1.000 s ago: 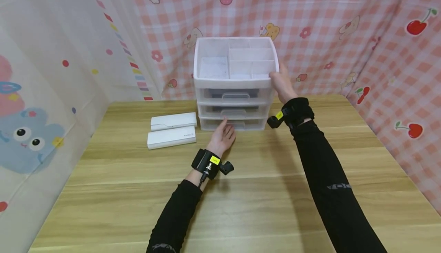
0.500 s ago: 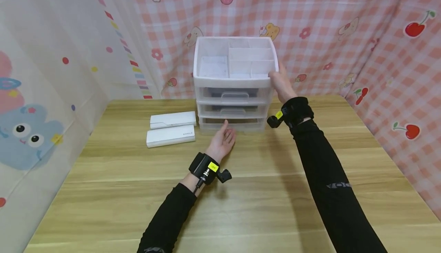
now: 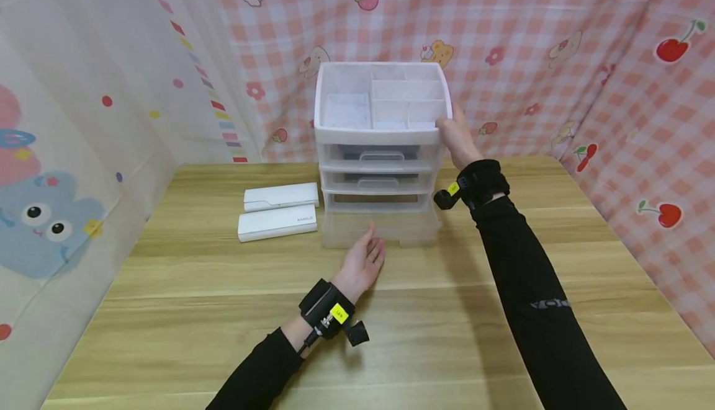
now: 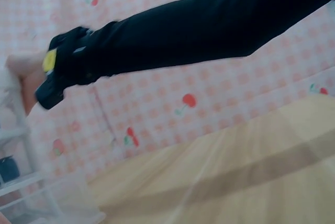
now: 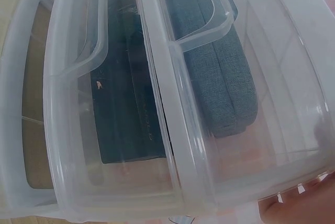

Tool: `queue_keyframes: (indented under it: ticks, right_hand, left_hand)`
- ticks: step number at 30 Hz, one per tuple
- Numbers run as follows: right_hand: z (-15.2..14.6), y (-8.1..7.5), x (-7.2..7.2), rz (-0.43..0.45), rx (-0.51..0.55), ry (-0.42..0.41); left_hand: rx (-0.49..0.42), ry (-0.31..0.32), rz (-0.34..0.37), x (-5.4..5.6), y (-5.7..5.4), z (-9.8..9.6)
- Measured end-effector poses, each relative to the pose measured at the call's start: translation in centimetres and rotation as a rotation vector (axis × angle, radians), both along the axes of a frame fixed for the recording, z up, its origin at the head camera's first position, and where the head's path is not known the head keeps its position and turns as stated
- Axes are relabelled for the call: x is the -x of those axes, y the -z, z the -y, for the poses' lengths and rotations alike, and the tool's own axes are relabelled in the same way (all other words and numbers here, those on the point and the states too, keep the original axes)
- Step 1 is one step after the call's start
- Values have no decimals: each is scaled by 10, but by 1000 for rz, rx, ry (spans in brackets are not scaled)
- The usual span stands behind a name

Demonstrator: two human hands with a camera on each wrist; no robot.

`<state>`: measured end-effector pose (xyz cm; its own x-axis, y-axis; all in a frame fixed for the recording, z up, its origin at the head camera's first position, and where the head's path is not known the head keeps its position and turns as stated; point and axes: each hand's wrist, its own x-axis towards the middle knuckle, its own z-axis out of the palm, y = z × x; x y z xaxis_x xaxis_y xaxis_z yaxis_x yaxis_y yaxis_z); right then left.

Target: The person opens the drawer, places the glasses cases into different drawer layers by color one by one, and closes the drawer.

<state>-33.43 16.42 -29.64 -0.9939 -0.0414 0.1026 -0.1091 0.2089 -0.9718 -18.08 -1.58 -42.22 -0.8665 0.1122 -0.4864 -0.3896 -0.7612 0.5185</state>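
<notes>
A white plastic drawer organizer (image 3: 382, 137) with clear drawers stands at the back of the table. Its bottom drawer (image 3: 402, 230) is pulled out towards me. At that drawer's front edge, my left hand (image 3: 360, 266) holds on with thumb and fingers; the exact contact is partly hidden. My right hand (image 3: 459, 137) grips the organizer's upper right front corner, thumb on the rim. Through the clear fronts in the right wrist view, a blue-grey fabric case (image 5: 222, 77) shows in the top drawer and a dark box (image 5: 125, 114) in the middle one.
Two slim white cases lie left of the organizer, the rear case (image 3: 281, 196) close to the front case (image 3: 277, 222). Divided compartments (image 3: 408, 90) form the organizer's top. A checked curtain (image 3: 503, 13) hangs right behind it, above the wooden table (image 3: 447, 335).
My left hand has drawn back towards me, and the bottom drawer has slid out with it from its shut position. The right hand keeps its place on the organizer.
</notes>
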Motion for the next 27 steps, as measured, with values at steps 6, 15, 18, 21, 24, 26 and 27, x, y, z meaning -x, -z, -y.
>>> queue_keyframes:
  ticks: [6,15,18,21,24,26,27]
  right_hand:
    - [1,-1,0,19,-10,20]
    - [2,-2,-1,30,-15,26]
    - [2,-2,-1,36,-19,31]
    - [2,-2,0,39,-20,33]
    - [2,-1,0,26,-19,32]
    - [2,0,1,25,-20,31]
    - [2,0,1,25,-21,30]
  left_hand:
    - [22,11,3,-22,-3,-3]
    - [123,137,-52,-32,2,8]
    - [256,340,-140,-32,4,22]
    - [437,555,-281,-29,1,38]
    - [701,706,-464,-26,-11,54]
    - [898,739,-602,-23,-21,63]
    - [991,733,-672,-22,-26,67]
